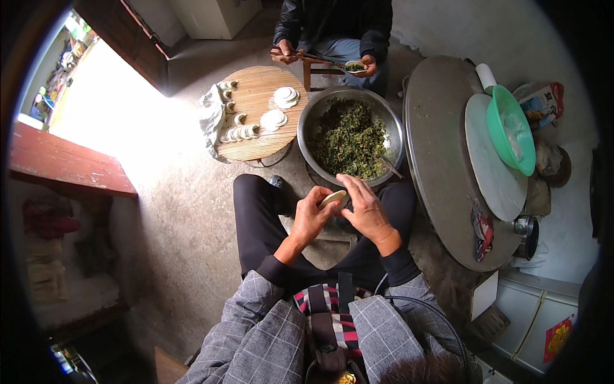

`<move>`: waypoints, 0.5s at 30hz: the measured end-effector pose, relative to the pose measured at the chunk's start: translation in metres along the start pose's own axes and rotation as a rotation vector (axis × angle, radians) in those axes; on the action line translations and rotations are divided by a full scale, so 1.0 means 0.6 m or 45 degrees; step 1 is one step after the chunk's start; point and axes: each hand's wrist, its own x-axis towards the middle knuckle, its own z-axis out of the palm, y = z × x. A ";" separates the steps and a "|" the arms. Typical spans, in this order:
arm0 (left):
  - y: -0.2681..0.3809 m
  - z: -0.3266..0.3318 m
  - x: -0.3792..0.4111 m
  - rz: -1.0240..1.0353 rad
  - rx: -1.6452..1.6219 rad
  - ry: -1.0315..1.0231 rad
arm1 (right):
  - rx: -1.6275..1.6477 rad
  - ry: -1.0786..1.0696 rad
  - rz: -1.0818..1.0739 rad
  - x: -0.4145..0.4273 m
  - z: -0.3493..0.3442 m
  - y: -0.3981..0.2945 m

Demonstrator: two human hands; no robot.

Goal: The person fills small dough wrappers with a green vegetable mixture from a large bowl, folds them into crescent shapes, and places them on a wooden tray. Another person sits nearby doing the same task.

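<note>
My left hand (pixel 312 211) pinches a pale folded dumpling (pixel 332 198) between thumb and fingers, above my lap. Just to its right, my right hand (pixel 367 209) is raised with its fingers apart, holding nothing. Beyond both hands stands a large metal basin (pixel 303 139) of chopped green filling (pixel 352 134), with a utensil handle (pixel 392 169) leaning at its near right rim. On a round slatted board (pixel 254 81) to the left lie two stacks of round dough wrappers (pixel 273 120) and rows of shaped dumplings (pixel 240 133), partly under a white cloth (pixel 211 120).
Across from me a seated person (pixel 336 29) holds chopsticks (pixel 312 56) and a filled wrapper (pixel 355 66). At the right, a round table (pixel 436 144) bears a green plastic basin (pixel 496 129), a pale oval board (pixel 484 158) and a crumpled wrapper (pixel 482 230). A red wooden ledge (pixel 72 158) is at far left.
</note>
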 end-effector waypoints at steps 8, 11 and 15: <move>-0.002 -0.009 0.006 0.288 0.601 0.104 | -0.215 0.031 -0.122 0.000 0.073 0.015; -0.013 -0.020 0.007 0.213 0.546 0.073 | -0.276 0.011 -0.163 0.001 0.081 0.022; -0.016 -0.033 0.013 0.107 0.601 -0.014 | -0.313 0.007 -0.177 0.005 0.094 0.038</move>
